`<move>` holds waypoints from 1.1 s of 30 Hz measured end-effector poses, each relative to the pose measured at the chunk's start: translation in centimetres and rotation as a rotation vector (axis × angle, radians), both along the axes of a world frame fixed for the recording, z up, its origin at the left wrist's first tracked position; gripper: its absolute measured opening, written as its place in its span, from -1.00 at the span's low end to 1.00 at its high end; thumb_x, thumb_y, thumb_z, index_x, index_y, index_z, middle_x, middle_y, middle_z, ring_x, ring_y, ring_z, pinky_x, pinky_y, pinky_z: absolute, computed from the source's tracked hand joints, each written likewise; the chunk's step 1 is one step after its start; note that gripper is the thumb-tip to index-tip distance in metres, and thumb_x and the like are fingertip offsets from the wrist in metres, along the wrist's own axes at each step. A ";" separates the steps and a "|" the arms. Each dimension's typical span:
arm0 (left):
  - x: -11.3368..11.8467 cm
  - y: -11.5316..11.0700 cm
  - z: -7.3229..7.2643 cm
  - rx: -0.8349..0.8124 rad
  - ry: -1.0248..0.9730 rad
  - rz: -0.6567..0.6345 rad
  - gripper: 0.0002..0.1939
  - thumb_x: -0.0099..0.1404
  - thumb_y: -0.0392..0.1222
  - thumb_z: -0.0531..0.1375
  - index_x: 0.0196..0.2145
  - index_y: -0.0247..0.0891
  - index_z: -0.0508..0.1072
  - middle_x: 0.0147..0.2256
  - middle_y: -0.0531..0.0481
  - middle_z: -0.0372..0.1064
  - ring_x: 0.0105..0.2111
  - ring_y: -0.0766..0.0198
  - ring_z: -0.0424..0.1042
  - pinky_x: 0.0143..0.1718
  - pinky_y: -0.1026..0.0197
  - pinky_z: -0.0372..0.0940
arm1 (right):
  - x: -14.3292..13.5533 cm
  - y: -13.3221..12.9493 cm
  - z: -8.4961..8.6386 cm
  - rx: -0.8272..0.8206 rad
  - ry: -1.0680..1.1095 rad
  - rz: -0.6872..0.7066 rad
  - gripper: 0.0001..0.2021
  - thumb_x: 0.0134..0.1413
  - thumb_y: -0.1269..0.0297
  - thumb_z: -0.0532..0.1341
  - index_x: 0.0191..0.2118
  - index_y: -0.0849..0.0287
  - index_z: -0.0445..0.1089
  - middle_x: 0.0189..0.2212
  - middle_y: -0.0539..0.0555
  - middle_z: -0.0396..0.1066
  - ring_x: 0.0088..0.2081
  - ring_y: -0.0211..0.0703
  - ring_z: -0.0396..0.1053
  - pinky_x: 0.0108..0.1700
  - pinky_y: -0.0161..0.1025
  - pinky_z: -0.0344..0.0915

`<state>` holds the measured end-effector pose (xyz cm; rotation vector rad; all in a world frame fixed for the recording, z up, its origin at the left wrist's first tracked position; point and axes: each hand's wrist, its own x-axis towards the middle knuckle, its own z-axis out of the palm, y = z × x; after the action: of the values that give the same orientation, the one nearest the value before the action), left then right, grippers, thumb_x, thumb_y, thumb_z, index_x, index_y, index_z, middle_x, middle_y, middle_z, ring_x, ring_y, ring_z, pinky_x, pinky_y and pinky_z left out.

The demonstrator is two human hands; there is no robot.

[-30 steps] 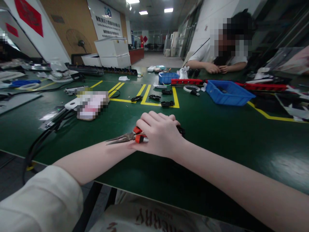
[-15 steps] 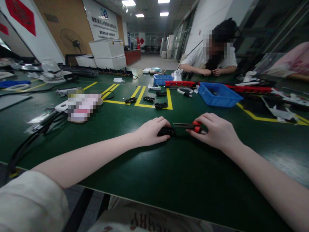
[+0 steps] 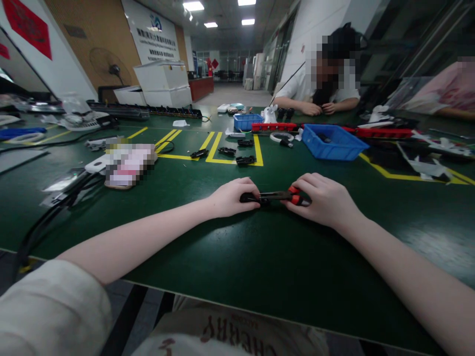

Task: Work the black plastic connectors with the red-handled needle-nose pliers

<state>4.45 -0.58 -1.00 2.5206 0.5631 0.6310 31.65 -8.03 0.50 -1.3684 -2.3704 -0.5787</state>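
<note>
Red-handled needle-nose pliers (image 3: 282, 196) sit in the curled grip of the right hand (image 3: 326, 198), tips at a black part (image 3: 247, 198) pinched in the nearly closed grip of the left hand (image 3: 230, 199). If that pinch slackens, the tips could slip and nip skin.

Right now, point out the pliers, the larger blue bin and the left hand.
Pliers (image 3: 275, 196): head view, on the metal nose.
Larger blue bin (image 3: 336, 152): head view, on its near wall.
Left hand (image 3: 230, 199): head view, on the back of the hand.
</note>
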 end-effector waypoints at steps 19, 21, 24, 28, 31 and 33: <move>0.0 0.5 0.0 0.054 -0.005 -0.006 -0.85 0.34 -0.16 0.29 -0.15 -0.22 0.56 -0.09 -0.06 0.49 -0.07 0.18 0.49 -0.01 0.12 0.35 | -0.4 0.3 -0.1 -0.037 -0.061 0.014 -0.74 0.16 0.06 0.20 -0.30 0.18 0.43 -0.32 0.20 0.41 -0.31 -0.03 0.34 -0.31 -0.13 0.28; 0.0 0.5 0.0 0.051 0.002 -0.007 -0.84 0.33 -0.17 0.30 -0.14 -0.22 0.57 -0.07 -0.06 0.50 -0.06 0.18 0.49 -0.01 0.12 0.35 | -0.4 0.3 0.1 -0.003 -0.101 0.021 -0.75 0.17 0.08 0.20 -0.31 0.19 0.44 -0.33 0.21 0.41 -0.31 -0.03 0.33 -0.30 -0.13 0.28; 0.1 0.6 0.0 0.047 0.008 -0.012 -0.84 0.32 -0.18 0.31 -0.14 -0.21 0.57 -0.07 -0.06 0.50 -0.05 0.18 0.49 0.02 0.11 0.35 | -0.4 0.2 0.4 0.020 -0.132 0.031 -0.75 0.19 0.10 0.19 -0.31 0.19 0.45 -0.32 0.21 0.41 -0.31 -0.03 0.32 -0.29 -0.12 0.28; 0.2 0.7 -0.1 0.051 0.010 -0.009 -0.85 0.32 -0.16 0.31 -0.15 -0.20 0.57 -0.07 -0.05 0.51 -0.05 0.18 0.49 0.05 0.11 0.34 | -0.4 0.2 0.4 0.016 -0.100 0.039 -0.76 0.17 0.10 0.21 -0.30 0.19 0.45 -0.33 0.21 0.41 -0.32 -0.03 0.33 -0.30 -0.12 0.26; 0.3 0.7 -0.1 0.057 0.000 -0.003 -0.84 0.33 -0.16 0.31 -0.14 -0.20 0.56 -0.07 -0.05 0.50 -0.05 0.18 0.49 0.04 0.09 0.34 | -0.4 0.2 0.3 0.016 -0.089 0.033 -0.75 0.17 0.08 0.21 -0.31 0.19 0.44 -0.33 0.20 0.41 -0.32 -0.04 0.33 -0.31 -0.14 0.25; 0.3 0.7 -0.2 0.056 -0.009 -0.004 -0.84 0.33 -0.18 0.30 -0.15 -0.22 0.56 -0.07 -0.07 0.49 -0.05 0.18 0.48 0.04 0.09 0.34 | -0.4 0.2 0.2 0.010 -0.082 0.025 -0.70 0.19 0.03 0.20 -0.31 0.19 0.44 -0.33 0.20 0.42 -0.33 -0.06 0.34 -0.32 -0.15 0.25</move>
<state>4.72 0.11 -1.16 2.5688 0.5441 0.6646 31.22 -7.79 0.70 -1.3328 -2.4426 -0.6504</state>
